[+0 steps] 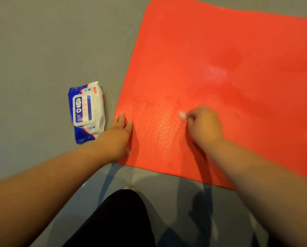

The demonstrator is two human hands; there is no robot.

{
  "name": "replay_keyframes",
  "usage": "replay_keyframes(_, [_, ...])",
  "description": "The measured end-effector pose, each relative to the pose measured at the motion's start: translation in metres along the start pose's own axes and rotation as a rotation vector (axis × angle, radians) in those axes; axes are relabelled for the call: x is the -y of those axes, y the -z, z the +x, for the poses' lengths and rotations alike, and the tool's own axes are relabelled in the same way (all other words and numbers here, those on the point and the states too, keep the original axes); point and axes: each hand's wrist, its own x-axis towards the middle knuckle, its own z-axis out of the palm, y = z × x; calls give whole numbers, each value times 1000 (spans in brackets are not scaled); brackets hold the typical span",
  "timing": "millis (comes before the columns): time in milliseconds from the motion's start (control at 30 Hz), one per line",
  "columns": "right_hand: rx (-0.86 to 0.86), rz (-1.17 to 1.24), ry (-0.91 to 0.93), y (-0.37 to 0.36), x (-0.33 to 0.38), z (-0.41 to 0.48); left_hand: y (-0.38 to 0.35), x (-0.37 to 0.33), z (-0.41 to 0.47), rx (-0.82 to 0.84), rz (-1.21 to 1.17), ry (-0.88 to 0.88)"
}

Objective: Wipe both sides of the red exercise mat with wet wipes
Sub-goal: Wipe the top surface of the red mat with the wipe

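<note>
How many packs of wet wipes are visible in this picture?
1. The pack of wet wipes lies on the grey floor, just left of the red mat, beside the left hand. Others may lie outside the view.

A smooth grey floor (42,50) fills the left side and the near edge. A leg in black trousers (117,220) sits near centre, with dark shadows (200,207) to its right.

left hand (121,133): bare | right hand (205,126): bare | forearms (68,168): bare | leg: black trousers (120,220)
</note>
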Motion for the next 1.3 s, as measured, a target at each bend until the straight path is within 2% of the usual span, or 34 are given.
replay_keyframes(100, [268,84,447,-25,13,-89,-3,-18,5,12,-53,81])
replay_keyframes(133, [308,88,530,-25,9,-93,-5,-23,5,2,-68,97])
replay_keyframes(167, [283,111,532,-21,3,-80,-7,-26,5,-26,-70,85])
replay_keyframes(233, [104,98,282,-5,-11,-36,-13,-27,1,-101,-53,-47])
replay_keyframes(333, [-134,122,-242,27,-51,24,-18,-27,-7,-115,-26,-238])
replay_keyframes(367, [-172,165,-346,31,-54,26,-19,-29,-8,-94,-23,-247])
replay_keyframes(400, [-172,167,-335,28,-49,21,-20,-31,-7,-76,-15,-245])
replay_keyframes(467, [-21,111,-95,8,-23,-15,-22,-38,-7,-62,29,-232])
replay_keyframes(567, [303,71,521,-21,20,-92,-24,-44,-9,-71,79,-201])
replay_keyframes(600, [368,67,624,-23,19,-98,-25,-45,-10,-71,85,-197])
replay_keyframes(633, [374,93,598,-18,11,-87,-26,-45,-10,-72,89,-196])
replay_keyframes(767, [18,43,-27,20,-47,3,-25,-37,-9,-66,89,-219])
replay_keyframes(800, [-54,20,-149,32,-61,13,-24,-38,-9,-64,87,-217])
replay_keyframes(833, [-91,30,-196,36,-65,11,-24,-38,-8,-66,93,-209])
replay_keyframes(900, [-1,11,-66,22,-51,-18,-26,-42,-9,-77,113,-184])
replay_keyframes(1000, [254,75,398,-7,-15,-93,-30,-53,-12,-89,95,-147])
replay_keyframes(1067, [309,71,597,-9,-17,-100,-32,-55,-11,-93,77,-139])
replay_keyframes(1100, [258,75,525,-4,-25,-85,-32,-53,-10,-92,73,-142])
replay_keyframes(1133, [176,81,365,2,-37,-67,-31,-50,-9,-89,70,-149])
replay_keyframes(1233, [-147,179,-295,40,-89,-16,-29,-44,-8,-79,80,-169])
replay_keyframes(1267, [-200,227,-435,46,-95,-12,-28,-44,-8,-76,87,-167])
replay_keyframes(1300, [-218,286,-443,41,-92,-16,-28,-45,-9,-73,90,-162])
